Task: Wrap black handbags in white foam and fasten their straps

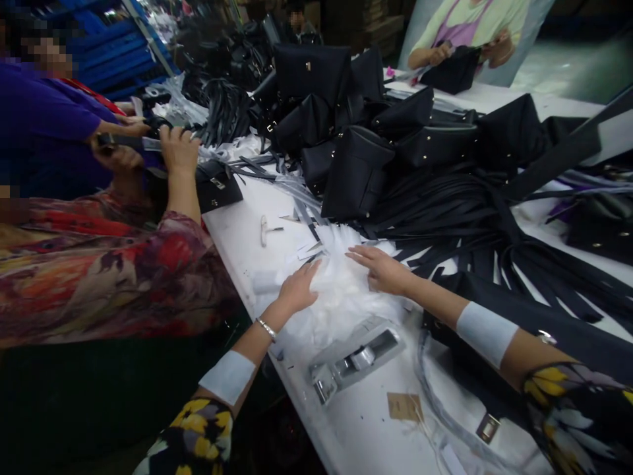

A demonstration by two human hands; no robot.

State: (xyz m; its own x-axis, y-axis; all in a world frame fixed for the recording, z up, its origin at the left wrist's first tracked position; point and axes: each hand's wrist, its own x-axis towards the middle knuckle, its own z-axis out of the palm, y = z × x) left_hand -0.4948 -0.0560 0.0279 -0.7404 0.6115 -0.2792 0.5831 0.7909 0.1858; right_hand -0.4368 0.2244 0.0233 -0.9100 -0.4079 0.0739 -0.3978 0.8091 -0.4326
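A heap of thin white wrapping sheets (336,310) lies on the white table, between my two hands. My left hand (298,288) rests at the heap's left side, fingers stretched forward and thumb apart. On the other side my right hand (384,270) reaches in over the sheets with its fingers extended and spread. Neither hand shows anything gripped. Just nearer to me stands a grey tape dispenser (357,359). Beyond my left hand are a small white-handled tool (264,231) and some loose dark strips. A black handbag (499,323) lies under my right forearm.
Black handbags (359,171) are piled at the back, with many black straps (459,211) on the right. A brown tag (404,406) lies near the table's (356,429) front. Co-workers handle bags at the left and far right; one's patterned sleeve (163,264) is close by.
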